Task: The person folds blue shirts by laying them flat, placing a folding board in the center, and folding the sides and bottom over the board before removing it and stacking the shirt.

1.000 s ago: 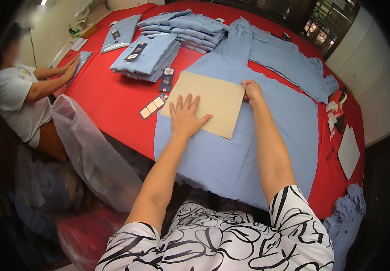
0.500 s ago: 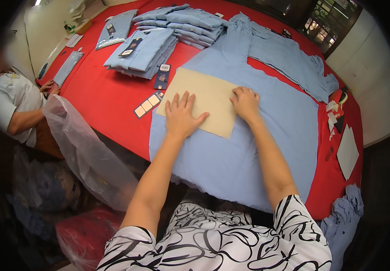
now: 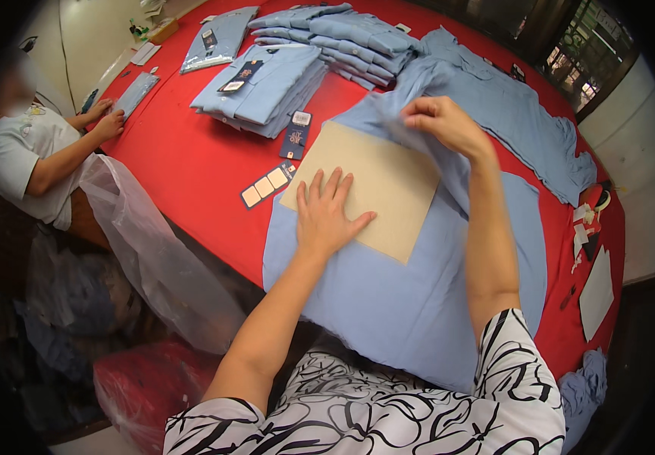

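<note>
A light-blue shirt (image 3: 358,318) lies spread over the near side of the table, its lower edge hanging toward me. On it rests a beige cardboard sheet (image 3: 377,178). My left hand (image 3: 329,212) presses flat on the sheet's near left part with fingers spread. My right hand (image 3: 449,125) is raised above the sheet's far right corner, fingers pinched on the shirt's lifted cloth. That cloth, blurred by motion, comes over the sheet's right edge. Beyond the sheet's left edge lie a dark hang tag (image 3: 296,135) and a dark card with pale labels (image 3: 268,183).
Folded blue shirts (image 3: 255,91) are stacked at the back, and another shirt (image 3: 509,114) lies at the far right. A co-worker (image 3: 47,159) handles a packed shirt (image 3: 136,92) on the left. Plastic sheeting (image 3: 153,250) hangs off the red table (image 3: 168,144). White paper (image 3: 596,294) lies right.
My right hand has risen from the sheet's right edge and now lifts shirt cloth over it. My left hand stays flat on the cardboard. The view has shifted slightly.
</note>
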A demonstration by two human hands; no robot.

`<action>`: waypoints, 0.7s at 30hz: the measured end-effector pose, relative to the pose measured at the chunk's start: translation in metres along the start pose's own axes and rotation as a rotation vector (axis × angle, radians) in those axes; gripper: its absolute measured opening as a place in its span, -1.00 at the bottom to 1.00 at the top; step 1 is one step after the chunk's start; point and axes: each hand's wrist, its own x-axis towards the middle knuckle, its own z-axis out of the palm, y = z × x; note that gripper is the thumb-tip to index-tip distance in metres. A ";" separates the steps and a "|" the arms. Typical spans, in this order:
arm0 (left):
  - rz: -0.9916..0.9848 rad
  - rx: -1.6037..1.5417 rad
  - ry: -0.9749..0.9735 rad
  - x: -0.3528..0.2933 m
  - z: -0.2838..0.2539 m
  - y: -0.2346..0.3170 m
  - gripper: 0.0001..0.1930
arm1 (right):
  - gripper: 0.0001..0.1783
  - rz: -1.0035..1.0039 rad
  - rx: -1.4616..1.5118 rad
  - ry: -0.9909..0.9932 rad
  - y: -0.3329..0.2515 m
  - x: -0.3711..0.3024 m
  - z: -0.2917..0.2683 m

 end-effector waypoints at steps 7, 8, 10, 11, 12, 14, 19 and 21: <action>-0.083 -0.121 -0.127 0.014 -0.004 0.020 -0.29 | -0.46 0.071 -0.146 0.480 0.074 0.010 0.085; -0.078 -0.048 -0.185 0.015 -0.005 0.014 -0.31 | -0.45 0.190 -0.446 0.343 0.063 0.012 0.128; -0.077 0.084 -0.277 0.010 -0.002 -0.005 -0.32 | -0.48 0.048 -0.698 0.284 0.040 0.008 0.174; -0.204 -0.085 -0.190 0.002 0.004 -0.012 -0.31 | -0.49 0.035 -0.662 0.239 0.024 0.008 0.177; -0.312 -0.252 -0.094 -0.008 0.008 -0.015 -0.30 | -0.47 0.054 -0.595 0.144 0.013 0.008 0.175; -0.273 -0.248 -0.152 -0.004 0.003 -0.003 -0.23 | -0.44 0.094 -0.467 0.069 0.026 -0.006 0.169; -0.005 -0.186 0.001 0.000 0.002 -0.001 -0.15 | -0.42 0.104 -0.313 -0.045 0.019 -0.038 0.163; -0.071 -0.164 -0.076 -0.003 0.005 -0.011 -0.17 | -0.46 0.134 0.003 -0.101 0.006 -0.044 0.146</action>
